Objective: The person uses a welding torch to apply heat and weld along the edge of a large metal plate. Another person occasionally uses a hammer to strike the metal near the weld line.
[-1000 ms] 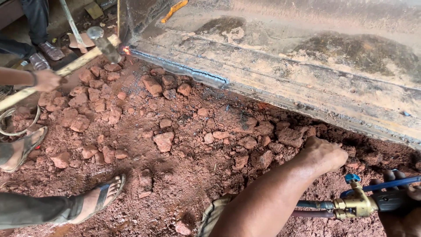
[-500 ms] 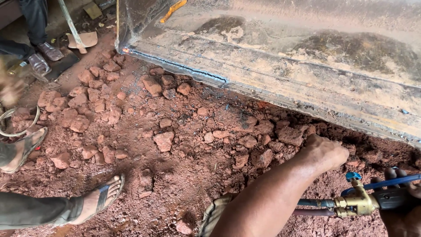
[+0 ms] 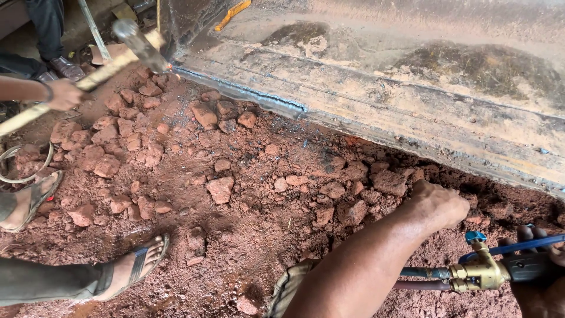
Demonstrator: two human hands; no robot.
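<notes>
My right hand [image 3: 538,277] grips the brass torch [image 3: 479,272], near right; my left hand [image 3: 438,206] digs closed into rubble [image 3: 220,189] — a co-worker's hammer [image 3: 138,44] swings far left; flying chips could hit me.

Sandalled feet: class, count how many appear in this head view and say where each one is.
2. One sandalled foot rests on the red soil at lower left; another sandalled foot sits at the left edge, partly cropped. A dark shoe stands at top left. Others may lie outside the frame.
</notes>
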